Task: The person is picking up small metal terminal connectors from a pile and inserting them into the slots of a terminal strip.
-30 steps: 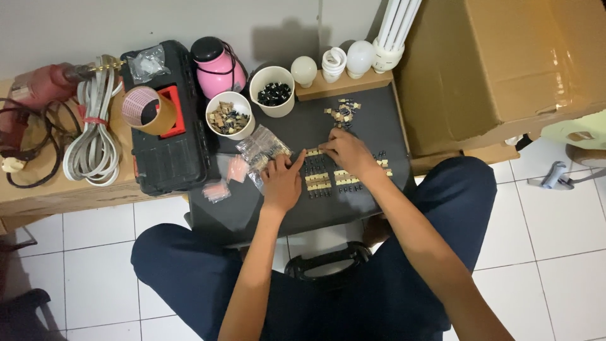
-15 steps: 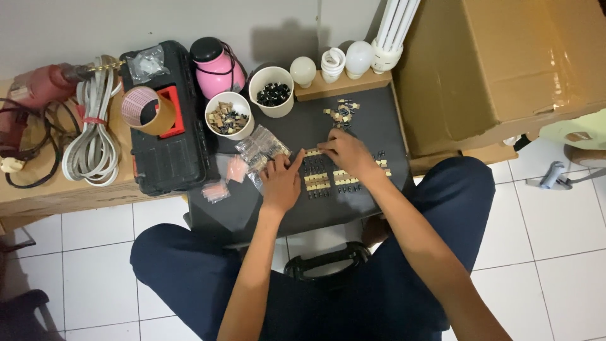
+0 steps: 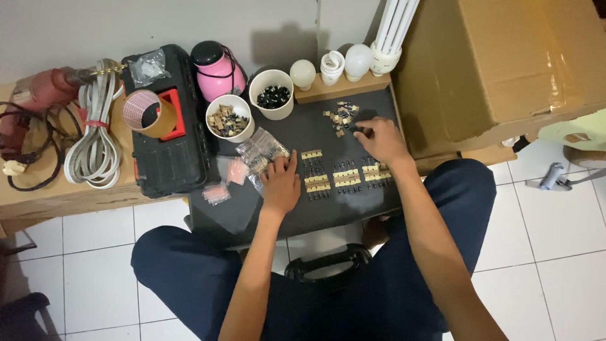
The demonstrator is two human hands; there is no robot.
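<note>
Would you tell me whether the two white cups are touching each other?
Apart: the head view shows dark surface between the cup of tan parts and the cup of black parts.

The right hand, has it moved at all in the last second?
Yes. The right hand has moved away from the rows of small parts toward the loose pile of parts near the wooden block, which stayed put.

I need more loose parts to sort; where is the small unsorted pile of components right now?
In the head view, the loose pile lies at the back of the dark board, before the wooden block, just left of the right hand.
</note>
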